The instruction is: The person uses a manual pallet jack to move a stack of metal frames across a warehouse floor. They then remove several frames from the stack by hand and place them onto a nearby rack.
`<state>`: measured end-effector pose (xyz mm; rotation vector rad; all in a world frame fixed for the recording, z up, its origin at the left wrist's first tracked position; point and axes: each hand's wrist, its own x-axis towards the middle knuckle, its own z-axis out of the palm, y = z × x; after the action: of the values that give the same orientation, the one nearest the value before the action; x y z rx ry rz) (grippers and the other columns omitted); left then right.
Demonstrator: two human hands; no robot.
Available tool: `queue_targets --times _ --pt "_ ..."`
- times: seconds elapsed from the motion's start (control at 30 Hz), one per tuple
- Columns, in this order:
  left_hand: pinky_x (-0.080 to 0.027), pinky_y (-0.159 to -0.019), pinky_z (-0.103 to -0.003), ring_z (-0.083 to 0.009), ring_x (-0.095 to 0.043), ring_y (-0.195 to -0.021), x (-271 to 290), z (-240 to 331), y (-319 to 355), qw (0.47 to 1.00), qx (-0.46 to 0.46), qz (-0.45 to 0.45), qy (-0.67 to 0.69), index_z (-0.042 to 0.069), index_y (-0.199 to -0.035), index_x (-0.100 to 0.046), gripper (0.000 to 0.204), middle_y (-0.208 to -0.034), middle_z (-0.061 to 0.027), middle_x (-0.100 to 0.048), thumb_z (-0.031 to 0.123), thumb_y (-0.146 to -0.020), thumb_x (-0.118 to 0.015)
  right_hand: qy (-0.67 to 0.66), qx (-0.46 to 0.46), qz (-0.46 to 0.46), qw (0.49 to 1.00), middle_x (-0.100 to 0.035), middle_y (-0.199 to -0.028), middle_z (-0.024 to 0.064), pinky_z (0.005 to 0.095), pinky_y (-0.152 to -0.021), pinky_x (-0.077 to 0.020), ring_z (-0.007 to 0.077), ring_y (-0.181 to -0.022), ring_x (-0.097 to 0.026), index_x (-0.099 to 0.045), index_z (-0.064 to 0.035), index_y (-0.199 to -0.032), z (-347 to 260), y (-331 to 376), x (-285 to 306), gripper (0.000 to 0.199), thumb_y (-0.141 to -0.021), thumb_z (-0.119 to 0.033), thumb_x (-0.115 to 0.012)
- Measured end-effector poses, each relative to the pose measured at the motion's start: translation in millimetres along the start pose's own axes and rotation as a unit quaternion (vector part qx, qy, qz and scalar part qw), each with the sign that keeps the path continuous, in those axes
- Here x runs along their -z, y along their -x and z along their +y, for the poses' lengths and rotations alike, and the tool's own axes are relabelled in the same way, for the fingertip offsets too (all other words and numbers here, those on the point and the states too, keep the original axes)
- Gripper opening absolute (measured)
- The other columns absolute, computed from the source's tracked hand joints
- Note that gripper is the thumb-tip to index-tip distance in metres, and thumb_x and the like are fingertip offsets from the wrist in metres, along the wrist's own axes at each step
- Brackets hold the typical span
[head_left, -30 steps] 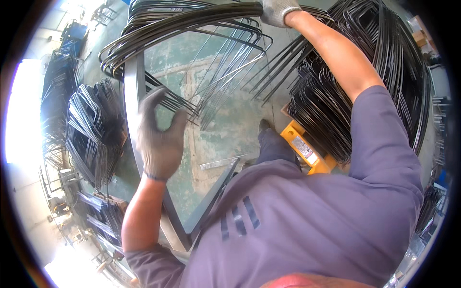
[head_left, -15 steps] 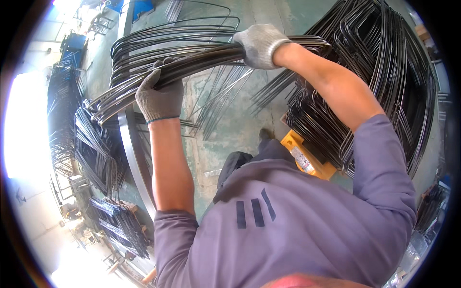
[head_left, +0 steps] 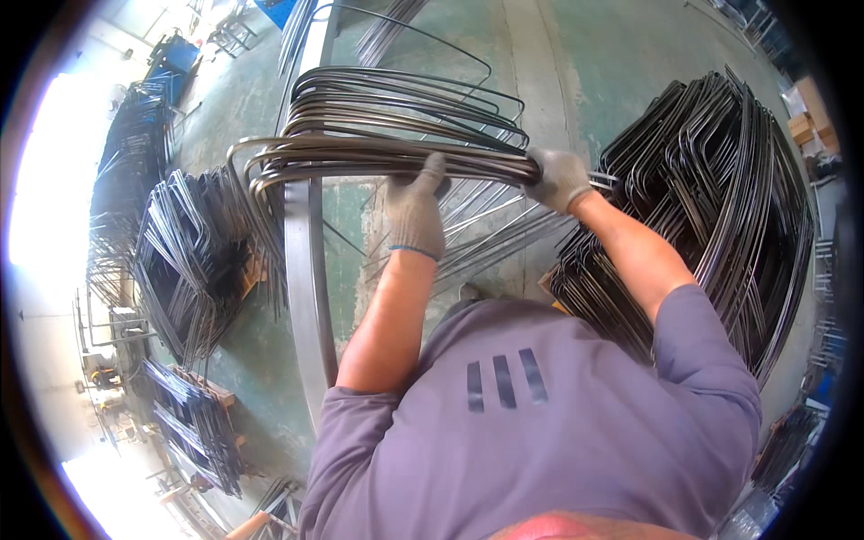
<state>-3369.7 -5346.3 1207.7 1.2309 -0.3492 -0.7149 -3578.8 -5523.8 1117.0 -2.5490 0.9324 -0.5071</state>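
Observation:
A bundle of bent dark metal rods [head_left: 360, 160] reaches across a long grey metal beam [head_left: 304, 243], its rounded corners hanging past the beam's left side. My left hand [head_left: 417, 211], in a grey knit glove, grips the bundle's near edge from below, thumb up against the rods; its other fingers are mostly hidden. At the bundle's right end, my right hand [head_left: 558, 178], gloved too, is closed around the rods. Just beyond the bundle, more bent rods [head_left: 396, 99] hang over the same beam.
A large pile of bent rods [head_left: 702, 207] stands to my right. Further stacks of bent rods [head_left: 184, 252] and a smaller rod stack [head_left: 193, 423] are on the left. Loose thin rods [head_left: 486, 234] show beneath my hands. Cardboard boxes [head_left: 810, 117] sit at the far right.
The held bundle has swung from a slant to nearly level, close against the rods on the beam. My left hand is nearer my right hand along it. The whole view has shifted.

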Motion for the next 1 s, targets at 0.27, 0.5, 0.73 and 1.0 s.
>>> queue_targets --times 0.27,0.5,0.73,1.0 --pt "-0.052 -0.117 -0.038 -0.0250 -0.068 -0.131 61.9 7.8 -92.0 0.993 -0.097 0.074 -0.006 -0.009 -0.153 -0.059 0.063 -0.141 -0.0135 -0.072 0.030 -0.109 -0.080 0.011 0.008 0.000 1.000 -0.079 -0.098 0.0204 0.0556 -0.082 -0.0608 0.0441 -0.096 -0.077 -0.074 -0.0125 -0.105 8.9 -99.9 -9.2 0.030 -0.082 -0.029 -0.083" --pt "-0.040 -0.131 -0.047 -0.0270 -0.060 -0.144 16.7 -5.3 -164.0 0.966 -0.167 -0.072 0.184 -0.005 -0.158 -0.057 0.059 -0.156 -0.0137 -0.065 0.006 -0.102 -0.072 -0.022 0.056 -0.029 0.998 -0.080 -0.099 0.0191 0.0547 -0.086 -0.0615 0.0423 -0.098 -0.078 -0.076 -0.0125 -0.106 78.4 -176.3 6.3 0.032 -0.079 -0.027 -0.083" --pt "-0.052 -0.123 -0.055 -0.0366 -0.066 -0.137 -102.3 33.7 -249.4 0.967 -0.128 0.054 0.215 0.001 -0.153 -0.061 0.066 -0.145 -0.0182 -0.068 -0.003 -0.087 -0.064 -0.106 0.044 -0.070 0.991 -0.081 -0.098 0.0172 0.0537 -0.085 -0.0619 0.0406 -0.097 -0.079 -0.078 -0.0132 -0.107 150.6 -276.7 35.4 0.032 -0.080 -0.029 -0.083" --pt "-0.056 -0.112 -0.047 -0.0321 -0.072 -0.121 -210.4 74.6 -407.5 0.962 -0.095 0.166 0.195 -0.006 -0.132 -0.071 0.039 -0.128 -0.0169 -0.075 0.004 -0.094 -0.067 -0.145 0.042 -0.084 0.985 -0.082 -0.101 0.0174 0.0516 -0.088 -0.0617 0.0406 -0.099 -0.079 -0.078 -0.0118 -0.110 204.8 -446.5 39.0 0.033 -0.079 -0.024 -0.081"
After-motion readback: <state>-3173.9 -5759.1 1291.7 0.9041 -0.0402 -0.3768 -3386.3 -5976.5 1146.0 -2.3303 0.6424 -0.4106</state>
